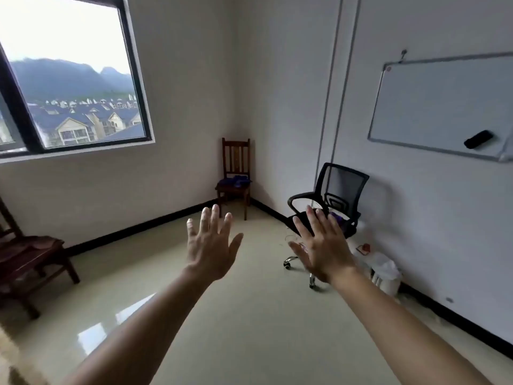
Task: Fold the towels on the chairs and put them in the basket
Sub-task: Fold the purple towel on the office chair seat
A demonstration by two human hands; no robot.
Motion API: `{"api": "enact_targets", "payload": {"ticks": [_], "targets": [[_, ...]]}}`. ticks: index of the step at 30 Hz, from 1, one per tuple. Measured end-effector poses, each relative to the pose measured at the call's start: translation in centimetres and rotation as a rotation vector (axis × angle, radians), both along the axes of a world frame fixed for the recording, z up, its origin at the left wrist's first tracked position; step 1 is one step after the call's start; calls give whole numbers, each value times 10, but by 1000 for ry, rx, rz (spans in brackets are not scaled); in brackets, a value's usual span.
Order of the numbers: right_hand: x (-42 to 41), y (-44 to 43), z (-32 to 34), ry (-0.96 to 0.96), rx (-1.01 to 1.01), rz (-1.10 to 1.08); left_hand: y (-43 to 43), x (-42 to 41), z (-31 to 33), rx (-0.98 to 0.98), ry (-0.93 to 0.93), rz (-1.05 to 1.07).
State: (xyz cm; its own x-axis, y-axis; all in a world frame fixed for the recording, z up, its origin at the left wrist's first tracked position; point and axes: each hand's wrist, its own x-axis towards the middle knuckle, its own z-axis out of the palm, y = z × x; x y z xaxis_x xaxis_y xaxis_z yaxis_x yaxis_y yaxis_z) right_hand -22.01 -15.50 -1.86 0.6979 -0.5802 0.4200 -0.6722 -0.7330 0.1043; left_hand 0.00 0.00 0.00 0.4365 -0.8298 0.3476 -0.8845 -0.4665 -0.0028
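We observe a purple towel [235, 181] on the wooden chair [235, 162] at 12 o'clock. Left hand [211, 245] and right hand [323, 245] are spread wide, holding nothing.

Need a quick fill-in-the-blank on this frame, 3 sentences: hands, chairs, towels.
1. Both the left hand and right hand are ____ and hold nothing.
2. A purple towel lies on the seat of the ____ chair in the corner.
3. The black eraser sits on the ____ on the right wall.

Missing words: open; wooden; whiteboard
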Motion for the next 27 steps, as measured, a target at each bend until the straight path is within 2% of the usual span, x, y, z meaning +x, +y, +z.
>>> {"api": "enact_targets", "payload": {"ticks": [1, 4, 9, 17, 22, 27], "targets": [[0, -10, -11, -9, 35, -17, -9, -1, -5, 60, -3, -2], [-3, -52, -39, -42, 68, -91, -54, 7, -27, 60, -93, -54], [-4, -151, -71, -96, 89, -122, -161, 12, -44, 52, -133, -106], [-21, -356, -73, -56, 171, -240, -372, 4, -43, 62, -83, -162], [-22, -450, -68, -39, 234, -325, -471, 5, -52, 85, -51, -232], [-8, -540, -90, -7, 287, -376, -572, 33, -81, 150, -14, -276]]}}
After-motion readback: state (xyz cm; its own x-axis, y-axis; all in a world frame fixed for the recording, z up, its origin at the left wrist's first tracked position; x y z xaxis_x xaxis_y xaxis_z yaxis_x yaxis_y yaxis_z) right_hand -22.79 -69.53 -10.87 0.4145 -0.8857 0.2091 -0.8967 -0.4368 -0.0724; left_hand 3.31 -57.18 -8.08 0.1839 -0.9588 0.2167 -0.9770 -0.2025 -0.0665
